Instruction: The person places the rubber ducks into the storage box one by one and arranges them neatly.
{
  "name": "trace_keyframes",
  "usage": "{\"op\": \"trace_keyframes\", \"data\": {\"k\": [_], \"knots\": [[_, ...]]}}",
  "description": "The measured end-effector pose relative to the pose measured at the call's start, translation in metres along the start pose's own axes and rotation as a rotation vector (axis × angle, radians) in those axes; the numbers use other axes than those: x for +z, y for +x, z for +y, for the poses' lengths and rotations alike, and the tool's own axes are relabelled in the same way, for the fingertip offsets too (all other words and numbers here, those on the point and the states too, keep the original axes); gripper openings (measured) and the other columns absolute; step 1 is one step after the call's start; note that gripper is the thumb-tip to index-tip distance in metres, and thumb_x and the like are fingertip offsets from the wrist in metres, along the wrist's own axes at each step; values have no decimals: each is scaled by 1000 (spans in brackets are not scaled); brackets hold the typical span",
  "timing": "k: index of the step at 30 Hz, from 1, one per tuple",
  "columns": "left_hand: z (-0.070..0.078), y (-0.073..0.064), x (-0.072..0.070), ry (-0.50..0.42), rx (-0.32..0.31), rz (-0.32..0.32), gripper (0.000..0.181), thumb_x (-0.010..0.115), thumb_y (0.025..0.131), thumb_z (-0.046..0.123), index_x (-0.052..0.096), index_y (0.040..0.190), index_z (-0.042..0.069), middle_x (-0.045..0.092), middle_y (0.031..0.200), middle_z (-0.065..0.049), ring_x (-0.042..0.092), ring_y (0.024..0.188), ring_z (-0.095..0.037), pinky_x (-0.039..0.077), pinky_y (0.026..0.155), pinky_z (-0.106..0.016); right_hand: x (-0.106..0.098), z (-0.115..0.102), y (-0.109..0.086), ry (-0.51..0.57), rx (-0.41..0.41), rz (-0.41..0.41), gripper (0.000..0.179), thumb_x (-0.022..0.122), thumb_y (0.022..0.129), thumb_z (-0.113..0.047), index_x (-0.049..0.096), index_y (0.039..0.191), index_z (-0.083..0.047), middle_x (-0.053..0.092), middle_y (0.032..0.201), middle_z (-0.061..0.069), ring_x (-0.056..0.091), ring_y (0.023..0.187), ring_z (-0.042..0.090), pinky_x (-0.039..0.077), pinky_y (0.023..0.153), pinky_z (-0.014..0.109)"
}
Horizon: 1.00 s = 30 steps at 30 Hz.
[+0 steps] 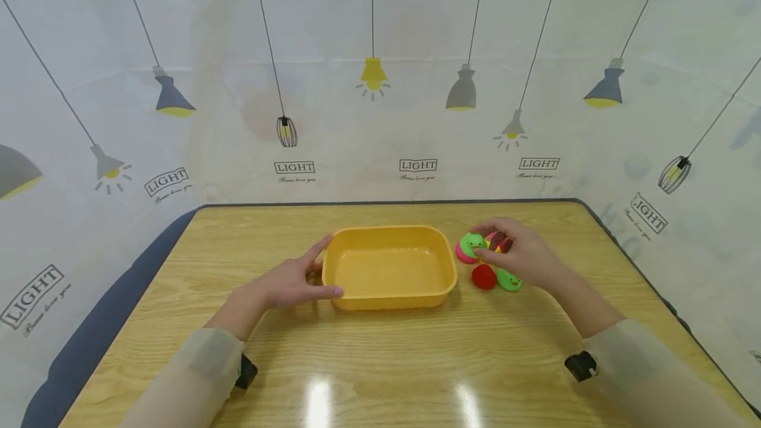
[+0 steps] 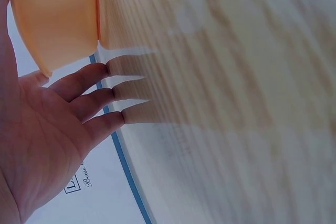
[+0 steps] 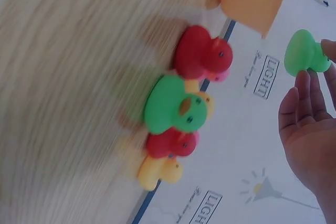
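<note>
A yellow plastic basin (image 1: 386, 269) stands mid-table. My left hand (image 1: 295, 283) spans its left end, thumb on the near rim and index finger at the far corner. In the left wrist view the other fingers (image 2: 94, 100) extend past the basin's side, fairly straight. My right hand (image 1: 523, 253) pinches a green rubber duck (image 3: 302, 53) between thumb and fingertips, raised above the table. Below it sit several more rubber ducks: a red duck (image 1: 483, 277), a green duck (image 1: 509, 280) and, in the right wrist view, a yellow duck (image 3: 160, 171). Some ducks are partly hidden.
The wooden table (image 1: 380, 355) has a dark edge at the back, close to a white curtain (image 1: 357, 137) printed with lamps. The ducks cluster just right of the basin. Black straps with wrist devices (image 1: 580, 366) sit at both sleeves.
</note>
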<state>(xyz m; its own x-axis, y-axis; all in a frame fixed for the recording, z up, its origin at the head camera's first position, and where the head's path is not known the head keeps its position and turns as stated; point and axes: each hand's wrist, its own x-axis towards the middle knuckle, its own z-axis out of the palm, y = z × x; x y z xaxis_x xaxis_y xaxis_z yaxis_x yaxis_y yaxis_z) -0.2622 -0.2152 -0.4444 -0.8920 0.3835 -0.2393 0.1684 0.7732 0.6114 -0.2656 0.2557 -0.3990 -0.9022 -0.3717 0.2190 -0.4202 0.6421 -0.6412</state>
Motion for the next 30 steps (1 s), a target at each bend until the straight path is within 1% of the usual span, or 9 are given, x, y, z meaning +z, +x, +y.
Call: {"op": "trace_keyframes", "data": {"k": [4, 9, 16, 19, 23, 28, 30], "knots": [[1, 0, -1, 4, 5, 2, 121, 75, 87, 81, 0, 176, 47, 56, 166, -9, 46, 158, -46, 34, 127, -71, 14, -11, 12, 55, -22, -20, 35, 83, 100, -17, 74, 134, -11, 74, 124, 8, 65, 96, 21, 54, 83, 28], [1, 1, -1, 4, 9, -2, 121, 75, 88, 80, -1, 176, 45, 56, 167, -10, 44, 158, -48, 33, 126, -73, 30, -20, 24, 63, -15, -39, 35, 83, 100, -20, 74, 134, -16, 73, 123, 4, 65, 98, 21, 57, 80, 27], [0, 0, -1, 1, 12, -3, 121, 75, 88, 80, 0, 176, 45, 56, 167, -10, 44, 159, -48, 33, 127, -72, 49, -32, 41, 89, -68, -64, 36, 84, 99, -17, 74, 133, -11, 74, 124, 8, 67, 98, 21, 58, 81, 26], [0, 0, -1, 0, 9, -2, 121, 75, 88, 80, 0, 176, 45, 55, 167, -11, 44, 158, -48, 34, 127, -72, 57, -38, 48, 95, -57, -86, 36, 84, 99, -18, 75, 133, -11, 75, 123, 7, 66, 98, 21, 58, 80, 26], [0, 0, -1, 2, 1, 0, 122, 76, 87, 80, 0, 176, 46, 55, 167, -11, 44, 158, -49, 33, 127, -73, 68, -45, 60, 104, -50, -121, 37, 84, 99, -20, 74, 134, -12, 75, 124, 6, 66, 99, 20, 58, 83, 28], [0, 1, 0, 9, -7, 3, 121, 75, 87, 82, 0, 176, 48, 55, 167, -9, 43, 159, -49, 32, 127, -74, 83, -55, 73, 128, -53, -163, 38, 83, 100, -20, 73, 135, -8, 75, 126, 10, 67, 101, 21, 58, 86, 31], [0, 0, 0, 11, -6, 3, 121, 75, 87, 82, 0, 176, 48, 55, 167, -8, 43, 159, -49, 33, 126, -74, 88, -59, 78, 138, -40, -178, 38, 82, 101, -19, 73, 136, -8, 75, 127, 11, 67, 102, 21, 58, 88, 33]]}}
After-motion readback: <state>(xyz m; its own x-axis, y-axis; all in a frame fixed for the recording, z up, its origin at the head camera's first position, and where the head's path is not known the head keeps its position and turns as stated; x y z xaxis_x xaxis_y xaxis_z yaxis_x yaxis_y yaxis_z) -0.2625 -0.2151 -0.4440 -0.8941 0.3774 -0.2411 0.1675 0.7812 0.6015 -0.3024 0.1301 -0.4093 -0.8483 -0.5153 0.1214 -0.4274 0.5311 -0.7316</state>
